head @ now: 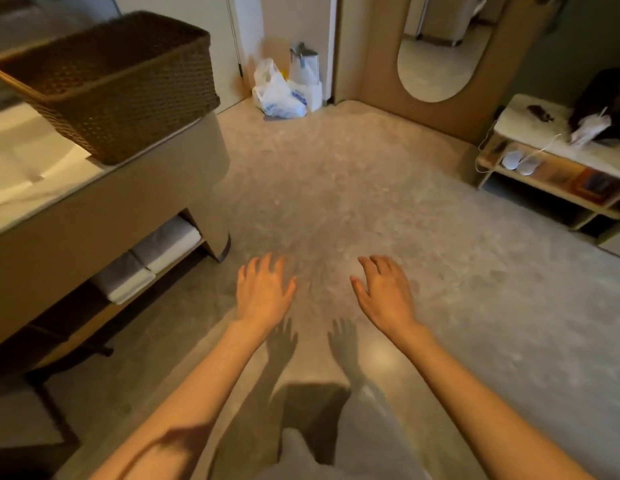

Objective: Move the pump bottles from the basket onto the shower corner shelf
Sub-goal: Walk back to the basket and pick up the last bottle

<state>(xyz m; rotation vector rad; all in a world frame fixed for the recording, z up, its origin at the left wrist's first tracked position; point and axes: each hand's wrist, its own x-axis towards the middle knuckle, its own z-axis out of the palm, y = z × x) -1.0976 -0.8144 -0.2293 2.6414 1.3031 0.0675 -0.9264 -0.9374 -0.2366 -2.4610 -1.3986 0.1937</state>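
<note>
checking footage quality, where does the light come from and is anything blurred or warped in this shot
Head view: light comes from above and behind, casting shadows of both arms on the floor below the left hand and right hand; the floor is motion-smeared; wide-angle distortion bows the basket and counter.

Warm dim light from above; hand shadows on floor [336,188] — motion blur, edges bowed.

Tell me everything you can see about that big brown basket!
The basket is dark brown and woven, like wicker, with a rectangular shape, tall sides and a thick braided rim. It sits upright on the pale countertop, at its rounded end, upper left. Its inside is shadowed, so any contents are hidden. Neither hand touches it.
</note>
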